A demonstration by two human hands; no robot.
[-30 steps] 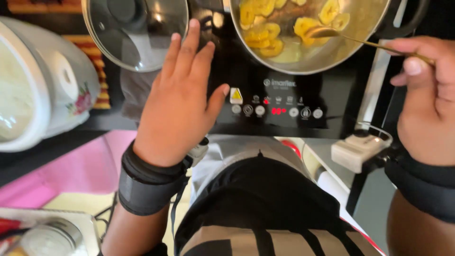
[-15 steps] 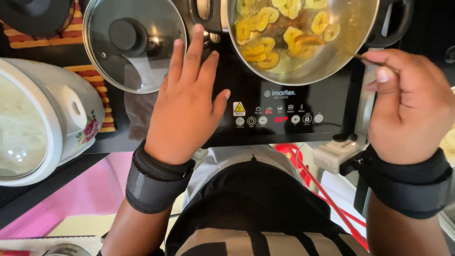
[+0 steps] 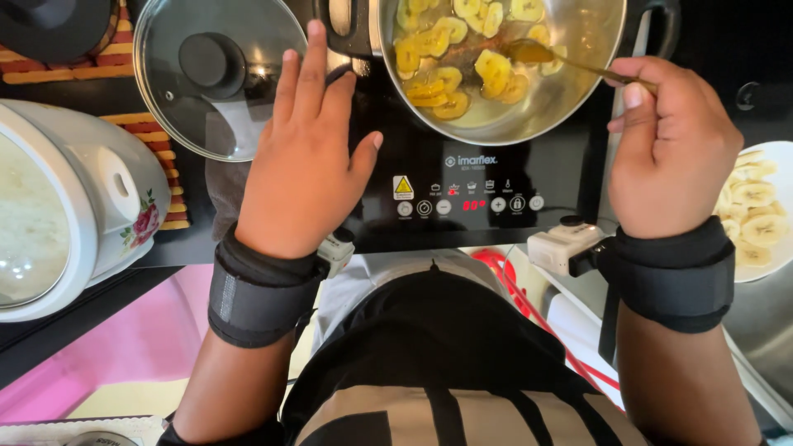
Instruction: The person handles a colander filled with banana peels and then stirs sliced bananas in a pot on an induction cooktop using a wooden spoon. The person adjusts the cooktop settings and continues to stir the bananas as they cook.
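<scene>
A steel pan (image 3: 570, 91) of yellow banana slices (image 3: 438, 70) in oil sits on a black induction cooktop (image 3: 462, 177). My right hand (image 3: 673, 153) grips a thin spoon (image 3: 570, 62) whose bowl rests among the slices. My left hand (image 3: 310, 153) lies flat on the cooktop with fingers spread, holding nothing, between the pan and a glass lid (image 3: 211, 70); its fingertips reach the pan's black handle (image 3: 343, 29). Both wrists wear black bands with small white devices.
A white rice cooker (image 3: 78, 206) with a flower print stands at the left. A striped woven mat (image 3: 144, 136) lies under the lid. A white plate of raw banana slices (image 3: 756, 211) sits at the right edge. A red cord (image 3: 529, 306) hangs below the counter.
My right hand has reached toward the pan and put the spoon in among the slices. The left hand stays flat on the cooktop. The view has shifted slightly.
</scene>
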